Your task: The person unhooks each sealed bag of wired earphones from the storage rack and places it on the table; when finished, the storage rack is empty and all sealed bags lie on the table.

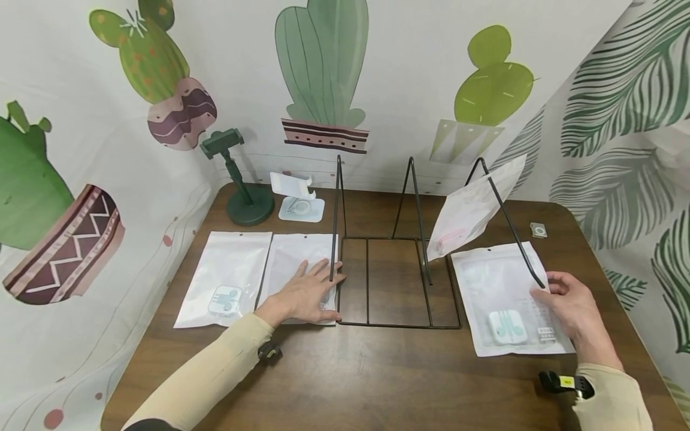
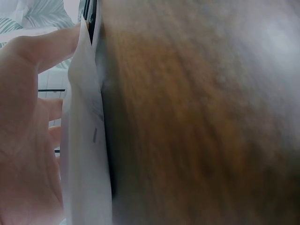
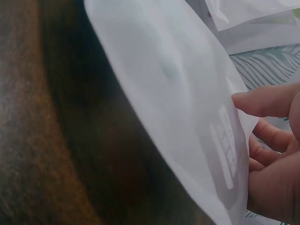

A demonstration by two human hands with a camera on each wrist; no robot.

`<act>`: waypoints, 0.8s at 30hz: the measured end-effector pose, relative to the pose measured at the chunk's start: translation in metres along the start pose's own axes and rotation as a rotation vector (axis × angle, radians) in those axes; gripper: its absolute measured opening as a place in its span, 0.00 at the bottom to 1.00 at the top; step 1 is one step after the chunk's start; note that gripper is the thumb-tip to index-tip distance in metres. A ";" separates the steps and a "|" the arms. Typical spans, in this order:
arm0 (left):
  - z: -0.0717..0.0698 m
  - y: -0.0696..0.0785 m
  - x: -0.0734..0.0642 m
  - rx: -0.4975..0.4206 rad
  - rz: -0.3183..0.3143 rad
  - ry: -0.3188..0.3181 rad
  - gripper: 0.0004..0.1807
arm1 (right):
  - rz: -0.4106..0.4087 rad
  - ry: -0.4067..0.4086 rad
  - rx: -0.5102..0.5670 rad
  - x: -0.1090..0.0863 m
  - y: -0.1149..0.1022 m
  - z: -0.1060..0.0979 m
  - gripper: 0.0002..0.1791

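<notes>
My left hand (image 1: 308, 293) lies with fingers spread over a white zip pouch (image 1: 283, 251), its fingertips at the left side of a black wire rack (image 1: 368, 281). In the left wrist view the pouch (image 2: 86, 140) lies under the palm. My right hand (image 1: 574, 302) pinches the right edge of another white pouch (image 1: 480, 287), thumb on top and fingers behind. White wired earphones in a case (image 1: 508, 327) show through its clear front. The right wrist view shows this pouch (image 3: 164, 84) bowed up toward the thumb.
A third pouch (image 1: 202, 275) with earphones lies at far left. One more pouch (image 1: 474, 209) leans in the rack's right part. Behind stand a green phone stand (image 1: 250, 205) and a white folding stand (image 1: 302, 209). A small silver clip-on player (image 1: 538, 230) lies back right.
</notes>
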State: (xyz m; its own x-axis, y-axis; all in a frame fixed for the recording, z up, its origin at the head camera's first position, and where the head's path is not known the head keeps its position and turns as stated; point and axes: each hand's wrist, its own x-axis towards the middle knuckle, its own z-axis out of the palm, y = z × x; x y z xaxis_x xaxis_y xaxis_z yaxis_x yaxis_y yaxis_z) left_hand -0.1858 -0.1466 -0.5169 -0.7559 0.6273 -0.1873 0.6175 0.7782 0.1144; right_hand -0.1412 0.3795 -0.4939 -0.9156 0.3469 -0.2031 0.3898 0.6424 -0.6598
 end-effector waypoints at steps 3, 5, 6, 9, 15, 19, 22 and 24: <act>0.001 0.000 0.001 0.006 0.000 -0.001 0.51 | -0.004 -0.005 -0.038 0.000 0.001 0.000 0.32; 0.001 -0.001 0.001 0.010 -0.001 -0.004 0.51 | -0.001 -0.016 -0.072 0.000 0.001 0.000 0.32; 0.002 -0.001 0.001 0.010 -0.001 -0.005 0.51 | 0.009 -0.026 -0.086 -0.001 0.001 0.000 0.33; 0.002 -0.001 0.001 0.007 0.000 -0.007 0.51 | 0.040 -0.046 -0.123 -0.001 -0.001 -0.001 0.33; 0.002 -0.001 0.000 0.003 0.005 -0.003 0.51 | 0.052 -0.040 -0.183 -0.001 -0.006 -0.002 0.32; 0.003 -0.001 0.001 0.001 0.003 -0.004 0.50 | 0.040 -0.040 -0.234 -0.001 -0.007 -0.002 0.32; 0.003 -0.001 0.001 0.003 -0.001 -0.005 0.50 | 0.043 -0.052 -0.267 0.001 -0.008 -0.002 0.32; 0.002 -0.001 0.000 0.006 -0.002 -0.008 0.50 | 0.060 -0.066 -0.273 0.001 -0.008 -0.002 0.33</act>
State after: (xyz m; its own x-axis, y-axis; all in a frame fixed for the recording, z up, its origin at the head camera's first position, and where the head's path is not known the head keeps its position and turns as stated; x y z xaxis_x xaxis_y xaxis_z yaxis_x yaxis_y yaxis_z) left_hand -0.1861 -0.1469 -0.5191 -0.7550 0.6259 -0.1956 0.6176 0.7790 0.1086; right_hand -0.1454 0.3758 -0.4875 -0.8909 0.3508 -0.2884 0.4476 0.7854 -0.4276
